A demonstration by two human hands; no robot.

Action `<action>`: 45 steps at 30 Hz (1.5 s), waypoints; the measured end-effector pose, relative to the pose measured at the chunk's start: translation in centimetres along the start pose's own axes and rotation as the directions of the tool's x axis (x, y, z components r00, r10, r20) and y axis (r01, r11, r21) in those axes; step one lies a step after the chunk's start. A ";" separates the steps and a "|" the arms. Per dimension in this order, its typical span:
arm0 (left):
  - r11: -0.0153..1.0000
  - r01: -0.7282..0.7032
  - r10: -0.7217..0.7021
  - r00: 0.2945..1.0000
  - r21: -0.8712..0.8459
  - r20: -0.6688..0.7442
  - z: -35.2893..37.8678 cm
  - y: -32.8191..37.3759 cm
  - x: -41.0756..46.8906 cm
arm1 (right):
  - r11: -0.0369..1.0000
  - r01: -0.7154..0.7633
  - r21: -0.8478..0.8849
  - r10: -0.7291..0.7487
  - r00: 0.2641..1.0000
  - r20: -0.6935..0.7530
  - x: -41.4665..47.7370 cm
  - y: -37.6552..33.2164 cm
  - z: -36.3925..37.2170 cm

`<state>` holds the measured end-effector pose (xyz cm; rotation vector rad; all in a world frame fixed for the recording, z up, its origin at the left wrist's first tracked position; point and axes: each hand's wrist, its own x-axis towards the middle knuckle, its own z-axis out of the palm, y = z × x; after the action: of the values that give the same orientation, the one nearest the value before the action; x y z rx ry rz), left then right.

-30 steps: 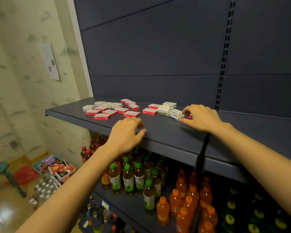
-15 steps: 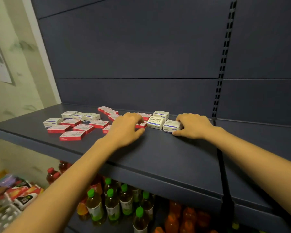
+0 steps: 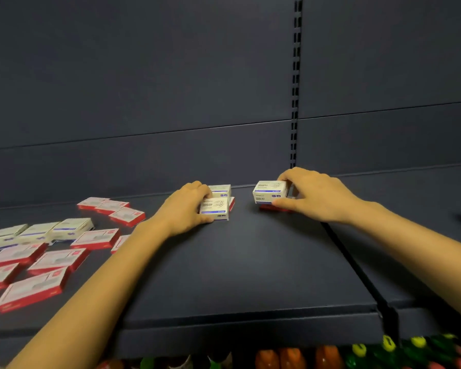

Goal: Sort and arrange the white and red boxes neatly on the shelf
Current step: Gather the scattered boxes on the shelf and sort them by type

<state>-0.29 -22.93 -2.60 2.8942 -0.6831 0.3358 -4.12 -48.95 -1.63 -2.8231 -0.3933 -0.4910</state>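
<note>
On the dark shelf (image 3: 237, 262), my left hand (image 3: 183, 209) grips a white box (image 3: 215, 208) at its left end. A second white box (image 3: 221, 190) stands just behind it, and a red box edge (image 3: 232, 203) shows at their right. My right hand (image 3: 314, 197) holds another white box (image 3: 270, 193), thumb in front and fingers behind; a red box (image 3: 270, 208) lies under it. Several red boxes (image 3: 55, 259) and white boxes (image 3: 71, 229) lie scattered at the shelf's left.
The shelf's dark back panel (image 3: 171, 102) rises right behind the boxes, with a slotted upright (image 3: 295, 89) beside my right hand. Bottle caps (image 3: 328, 354) of orange and green drinks show below the front edge. A seam (image 3: 357, 267) divides this shelf from the board to its right.
The view has closed in on the shelf. My left hand moved from the red boxes to a white box. My right hand has drawn its white box rightwards, apart from the other two.
</note>
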 end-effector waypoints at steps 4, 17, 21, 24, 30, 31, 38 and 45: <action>0.994 -0.106 0.106 0.994 0.015 0.000 -0.5 -0.2 0.6 | 0.998 -0.057 -0.011 0.056 0.997 -0.053 -2.0 -0.3 0.5; 0.833 -0.445 0.414 0.895 -0.328 -0.165 -1.6 8.5 1.0 | 0.952 -0.306 0.010 0.303 0.939 -0.161 -12.5 2.0 -3.7; 0.788 -0.499 0.459 0.866 -0.361 -0.197 -1.7 11.9 1.4 | 0.941 -0.337 0.013 0.333 0.922 -0.196 -15.3 3.6 -5.5; 0.758 -0.522 0.485 0.852 -0.391 -0.198 -1.4 14.9 1.8 | 0.937 -0.347 0.034 0.346 0.914 -0.212 -17.1 5.3 -7.1; 0.738 -0.539 0.506 0.840 -0.406 -0.195 0.2 22.0 2.8 | 0.927 -0.370 0.067 0.374 0.895 -0.242 -21.3 10.8 -10.9; 0.742 -0.533 0.502 0.844 -0.406 -0.192 0.6 23.2 2.8 | 0.930 -0.361 0.074 0.368 0.899 -0.236 -21.9 11.9 -11.6; 0.796 -0.445 0.436 0.892 -0.410 -0.121 3.3 30.6 2.4 | 0.956 -0.287 0.054 0.292 0.938 -0.185 -24.3 20.9 -15.3; 0.860 -0.323 0.319 0.945 -0.396 -0.078 5.5 34.3 1.6 | 0.964 -0.233 0.127 0.243 0.967 -0.074 -23.4 26.8 -15.1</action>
<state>-13.49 -55.02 -4.37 2.3817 -1.0941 0.2119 -21.67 -83.42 -1.49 -2.6755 -0.0598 -0.5206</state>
